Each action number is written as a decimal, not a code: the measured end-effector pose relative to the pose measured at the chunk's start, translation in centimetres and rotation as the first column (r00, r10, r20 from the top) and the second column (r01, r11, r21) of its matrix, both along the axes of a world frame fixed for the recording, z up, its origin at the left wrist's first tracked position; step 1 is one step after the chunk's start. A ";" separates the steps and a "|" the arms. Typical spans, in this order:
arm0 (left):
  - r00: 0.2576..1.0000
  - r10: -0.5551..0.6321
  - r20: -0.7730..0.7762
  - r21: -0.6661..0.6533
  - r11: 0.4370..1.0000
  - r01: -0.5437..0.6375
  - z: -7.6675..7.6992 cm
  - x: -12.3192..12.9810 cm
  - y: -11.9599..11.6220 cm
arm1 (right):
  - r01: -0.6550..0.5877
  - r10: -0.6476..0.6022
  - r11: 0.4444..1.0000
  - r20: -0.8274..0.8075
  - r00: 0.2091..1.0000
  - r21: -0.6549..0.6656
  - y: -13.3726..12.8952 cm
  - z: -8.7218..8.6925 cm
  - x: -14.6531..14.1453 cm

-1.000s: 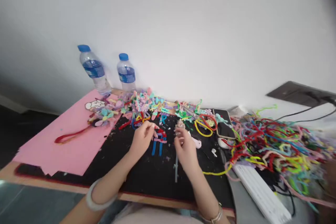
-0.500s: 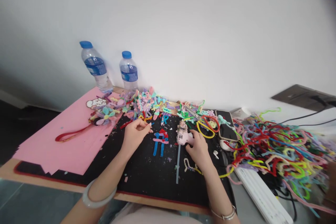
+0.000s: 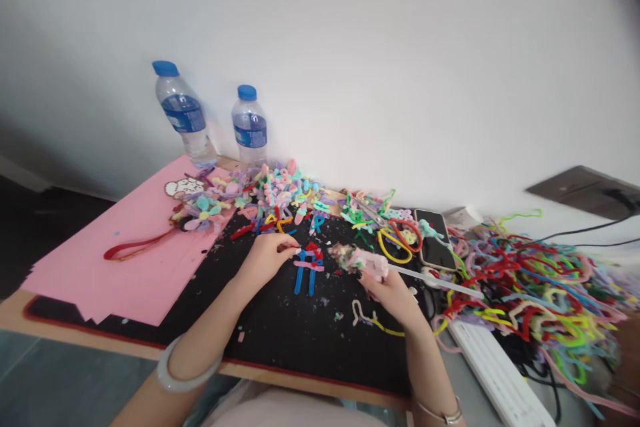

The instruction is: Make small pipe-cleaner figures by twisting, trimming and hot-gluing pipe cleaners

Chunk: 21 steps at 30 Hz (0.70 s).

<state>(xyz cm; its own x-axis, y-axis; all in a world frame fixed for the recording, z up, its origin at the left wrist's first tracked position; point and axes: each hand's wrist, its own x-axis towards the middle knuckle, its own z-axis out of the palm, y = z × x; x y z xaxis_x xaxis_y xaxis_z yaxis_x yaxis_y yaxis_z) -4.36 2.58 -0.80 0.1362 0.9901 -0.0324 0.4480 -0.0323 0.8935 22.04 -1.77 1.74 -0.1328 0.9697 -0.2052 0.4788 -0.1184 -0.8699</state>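
My right hand (image 3: 387, 290) is wrapped round a pale pink hot glue gun (image 3: 371, 265), its crusted nozzle pointing left and a long clear glue stick (image 3: 440, 281) poking out of the back. To the left of the nozzle, a small shape of blue, red and pink pipe cleaners (image 3: 309, 268) lies on the black mat (image 3: 280, 333). My left hand (image 3: 273, 253) is pinched closed at the upper left corner of that shape. Whatever sits between its fingertips is too small to make out.
Finished pipe-cleaner pieces (image 3: 275, 190) are heaped along the back. Scissors (image 3: 395, 237) and a phone (image 3: 434, 240) lie behind the glue gun. Loose pipe cleaners (image 3: 540, 280) and a white power strip (image 3: 500, 373) are at right, pink paper (image 3: 135, 240) at left, with two water bottles (image 3: 250, 127) behind.
The glue gun, lying on the mat with my right hand at its handle, is now lifted and turned, nozzle leftward. My left hand has moved slightly right and down to the pipe-cleaner shape.
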 end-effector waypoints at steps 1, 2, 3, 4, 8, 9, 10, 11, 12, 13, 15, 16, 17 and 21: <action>1.000 -0.007 -0.002 -0.005 1.000 0.007 -0.1 0.0 0.0 | -0.042 0.041 0.998 -0.026 0.999 -0.037 0.0 0.1 -0.5; 1.000 -0.012 -0.004 -0.009 1.000 0.012 -0.1 0.0 0.0 | -0.078 0.076 0.995 -0.033 0.997 -0.063 0.1 0.2 -1.0; 1.000 -0.014 -0.005 -0.011 1.000 0.014 -0.2 0.0 0.0 | -0.100 0.099 0.992 -0.022 0.995 -0.076 0.2 0.2 -1.5; 1.000 -0.015 -0.005 -0.012 1.000 0.015 -0.2 0.0 0.0 | -0.116 0.116 0.989 -0.012 0.993 -0.089 0.3 0.2 -2.0; 1.000 -0.011 -0.005 -0.010 1.000 0.010 -0.4 0.1 0.0 | -0.156 0.165 0.981 0.074 0.984 -0.113 0.7 -0.1 -3.4; 1.000 -0.011 -0.003 -0.009 1.000 0.011 -0.4 0.1 0.0 | -0.159 0.170 0.981 0.095 0.981 -0.112 0.7 -0.2 -3.6; 1.000 -0.011 0.000 -0.009 1.000 0.011 -0.5 0.1 0.0 | -0.162 0.174 0.981 0.111 0.979 -0.110 0.8 -0.4 -3.7; 1.000 -0.012 0.004 -0.009 1.000 0.013 -0.5 0.2 0.0 | -0.162 0.175 0.981 0.121 0.977 -0.110 0.8 -0.4 -3.8; 1.000 -0.013 0.008 -0.009 1.000 0.013 -0.6 0.2 0.0 | -0.163 0.177 0.980 0.128 0.976 -0.111 0.9 -0.5 -3.9; 1.000 -0.013 0.012 -0.009 1.000 0.014 -0.6 0.2 0.0 | -0.162 0.176 0.980 0.132 0.975 -0.112 0.9 -0.5 -4.0; 1.000 -0.014 0.018 -0.009 1.000 0.014 -0.7 0.2 0.0 | -0.159 0.175 0.981 0.147 0.974 -0.113 0.8 -0.5 -4.0; 1.000 -0.013 0.019 -0.008 1.000 0.014 -0.7 0.2 0.0 | -0.157 0.173 0.981 0.155 0.973 -0.113 0.8 -0.4 -4.0; 1.000 -0.014 0.019 -0.006 1.000 0.014 -0.7 0.2 0.0 | -0.154 0.172 0.981 0.163 0.972 -0.114 0.8 -0.4 -4.0; 1.000 -0.019 0.018 0.002 1.000 0.019 -0.7 0.2 0.0 | -0.149 0.168 0.982 0.183 0.969 -0.113 0.8 -0.2 -4.0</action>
